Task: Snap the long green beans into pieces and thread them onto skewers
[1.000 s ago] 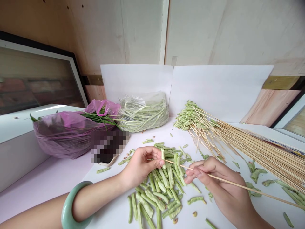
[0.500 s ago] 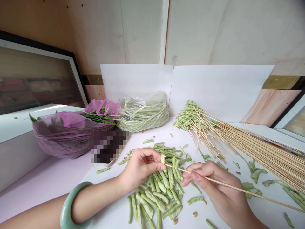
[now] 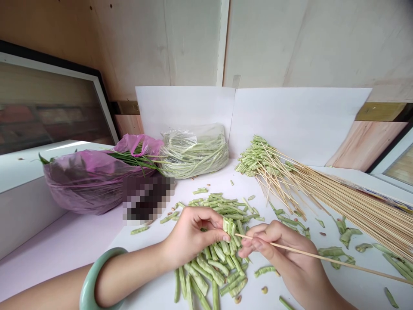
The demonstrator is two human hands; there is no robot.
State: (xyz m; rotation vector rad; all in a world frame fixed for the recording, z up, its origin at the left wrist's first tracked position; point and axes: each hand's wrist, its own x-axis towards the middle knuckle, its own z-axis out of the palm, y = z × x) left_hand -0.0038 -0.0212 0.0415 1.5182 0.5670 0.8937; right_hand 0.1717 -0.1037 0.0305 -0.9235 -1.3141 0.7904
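Between thumb and fingers, my left hand (image 3: 193,237) pinches a few short green bean pieces (image 3: 230,228) bunched side by side. The tip end of a thin bamboo skewer (image 3: 309,254) runs into the bunch from the right. My right hand (image 3: 287,254) is closed around the skewer a little behind the beans, and the skewer's long end slants down to the right. Whether the tip comes out past the beans is hidden by my left fingers. Below both hands lies a loose pile of cut green bean pieces (image 3: 206,273) on the white surface (image 3: 142,262).
Skewered bean bundles (image 3: 253,157) lie back right, beside many bare bamboo skewers (image 3: 348,196). A clear bag of long beans (image 3: 196,157) and a purple bag of greens (image 3: 87,185) stand back left, near a pixelated dark object (image 3: 148,198). Bean scraps (image 3: 346,234) lie at right.
The bean pieces, spaced along the skewer before, are now bunched together at my left fingers. My right hand has shifted slightly left and down along with the skewer.
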